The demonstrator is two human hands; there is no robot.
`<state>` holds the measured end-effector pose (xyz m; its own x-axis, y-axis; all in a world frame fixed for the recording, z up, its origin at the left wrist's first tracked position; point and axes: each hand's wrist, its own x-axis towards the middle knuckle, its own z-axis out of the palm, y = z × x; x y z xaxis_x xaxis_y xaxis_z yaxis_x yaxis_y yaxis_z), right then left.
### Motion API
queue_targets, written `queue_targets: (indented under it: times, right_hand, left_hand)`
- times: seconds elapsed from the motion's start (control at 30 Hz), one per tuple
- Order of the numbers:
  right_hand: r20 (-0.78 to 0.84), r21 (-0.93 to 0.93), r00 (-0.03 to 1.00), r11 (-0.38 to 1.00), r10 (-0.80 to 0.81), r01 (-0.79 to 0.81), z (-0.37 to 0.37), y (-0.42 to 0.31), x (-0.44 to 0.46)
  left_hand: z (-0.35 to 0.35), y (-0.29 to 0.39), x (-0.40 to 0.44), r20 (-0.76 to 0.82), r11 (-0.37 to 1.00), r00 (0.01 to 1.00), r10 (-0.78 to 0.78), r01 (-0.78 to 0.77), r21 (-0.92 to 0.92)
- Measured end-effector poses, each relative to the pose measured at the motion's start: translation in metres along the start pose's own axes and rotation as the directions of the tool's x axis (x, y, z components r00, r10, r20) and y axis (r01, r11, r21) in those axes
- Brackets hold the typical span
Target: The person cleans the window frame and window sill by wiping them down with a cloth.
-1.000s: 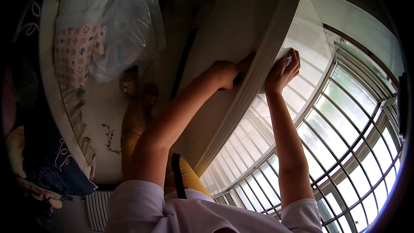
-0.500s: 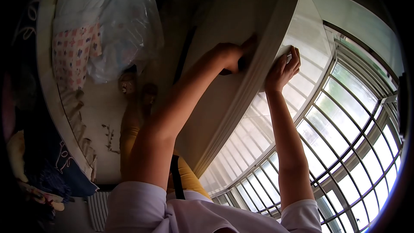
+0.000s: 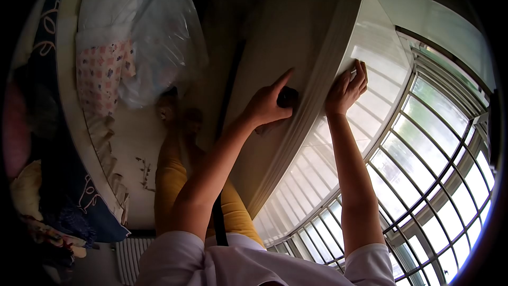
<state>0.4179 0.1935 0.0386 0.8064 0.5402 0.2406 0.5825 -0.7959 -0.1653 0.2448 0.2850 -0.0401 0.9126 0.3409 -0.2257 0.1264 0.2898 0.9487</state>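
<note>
My left hand (image 3: 269,105) is beside the pale wall below the window sill, its index finger stretched out. Between thumb and fingers it grips a dark rounded object (image 3: 287,97), whose kind is too dim to make out. On the glossy white window sill (image 3: 373,37), my right hand (image 3: 346,89) rests near the inner edge with its fingers curled together. Whatever may be under those fingers is hidden.
A barred window (image 3: 423,143) curves along the right. At the left, clear plastic wrapping (image 3: 166,37) and a pink patterned cloth (image 3: 100,71) lie on a bed-like surface, with dark blue fabric (image 3: 66,180) beside it. My yellow-trousered legs (image 3: 172,180) stand between bed and wall.
My left hand has drawn back down and to the left along the wall, bringing the dark object into clearer sight. My right hand stays almost where it was on the sill.
</note>
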Motion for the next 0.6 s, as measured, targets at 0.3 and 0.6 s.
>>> queue_targets:
  times: [0.3, 0.6]
  right_hand:
    - [-0.003, 0.011, 0.999, 0.999, 0.034, -0.034, 0.0, -0.001, 0.001]
    - [0.021, 0.007, 0.998, 0.998, 0.063, -0.063, -0.001, -0.002, 0.001]
  left_hand:
    - [-0.019, 0.007, 0.143, 0.334, 0.952, 0.917, -0.219, 0.125, 0.28]
    - [-0.025, 0.016, 0.09, 0.429, 0.988, 0.899, -0.085, 0.022, 0.15]
